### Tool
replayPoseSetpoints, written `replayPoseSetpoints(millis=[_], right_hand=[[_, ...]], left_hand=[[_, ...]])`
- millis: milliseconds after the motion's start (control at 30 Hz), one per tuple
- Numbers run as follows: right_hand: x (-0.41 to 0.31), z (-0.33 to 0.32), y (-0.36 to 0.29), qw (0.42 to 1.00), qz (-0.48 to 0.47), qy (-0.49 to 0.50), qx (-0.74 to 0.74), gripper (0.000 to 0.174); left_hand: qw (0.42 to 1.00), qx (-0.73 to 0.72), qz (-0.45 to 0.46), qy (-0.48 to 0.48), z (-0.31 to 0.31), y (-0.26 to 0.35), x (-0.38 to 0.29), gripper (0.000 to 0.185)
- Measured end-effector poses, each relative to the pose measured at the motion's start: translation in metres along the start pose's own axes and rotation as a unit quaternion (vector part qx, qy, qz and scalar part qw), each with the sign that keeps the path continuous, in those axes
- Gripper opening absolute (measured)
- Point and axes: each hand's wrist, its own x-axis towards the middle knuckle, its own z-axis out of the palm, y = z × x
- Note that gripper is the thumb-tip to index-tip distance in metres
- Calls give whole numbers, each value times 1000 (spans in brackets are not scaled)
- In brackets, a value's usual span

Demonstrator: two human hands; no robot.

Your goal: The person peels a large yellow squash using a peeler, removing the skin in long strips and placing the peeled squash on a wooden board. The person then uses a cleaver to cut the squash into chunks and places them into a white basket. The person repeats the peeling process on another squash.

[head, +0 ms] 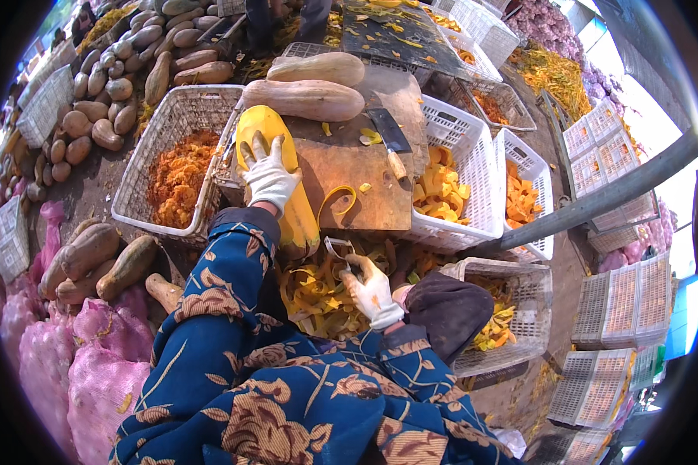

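A long squash (289,200), peeled to bright yellow over most of its length, lies along the left edge of the wooden board (363,180). My left hand (267,174), in a white glove, grips its upper half with the fingers spread over it. In my right hand (371,290), also gloved and stained orange, is a peeler (334,247), just off the squash's near end. Peel strips (320,296) heap below it. A curled yellow strip (337,200) rests on the board beside the squash. A cleaver (391,136) with a wooden handle lies farther right, behind two unpeeled squashes (302,100).
Left of the board stands a crate (125,197) of orange pulp. To the right are crates (471,215) of cut squash and a crate (523,343) of peelings. A metal pole (593,200) slants across the right. Pink mesh sacks (107,372) and whole squashes (93,256) lie at left.
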Motion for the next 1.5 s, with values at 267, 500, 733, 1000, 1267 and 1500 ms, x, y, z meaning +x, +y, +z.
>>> replayPoseSetpoints(millis=[267, 500, 733, 1000, 1267, 1500], right_hand=[[-14, 38, 18, 992, -42, -72, -90, 38], [-12, 13, 26, 997, 42, -22, 61, 32], [37, 41, 1, 986, 76, -42, 143, 39], [-20, 22, -4, 967, 171, -43, 185, 35], [-6, 59, 16, 992, -83, -58, -81, 36], [-14, 24, 20, 999, 23, -26, 16, 32]], left_hand=[[1000, 7, -25, 1, 0, 4, 5, 86], [1000, -10, -24, 16, 9, 4, 12, 87], [999, 20, -29, 28, 13, 4, 13, 87], [999, 8, -43, 9, 13, 6, 13, 86], [999, 16, -31, 11, 13, 6, 17, 86], [999, 13, -40, 6, 13, 7, 17, 87]])
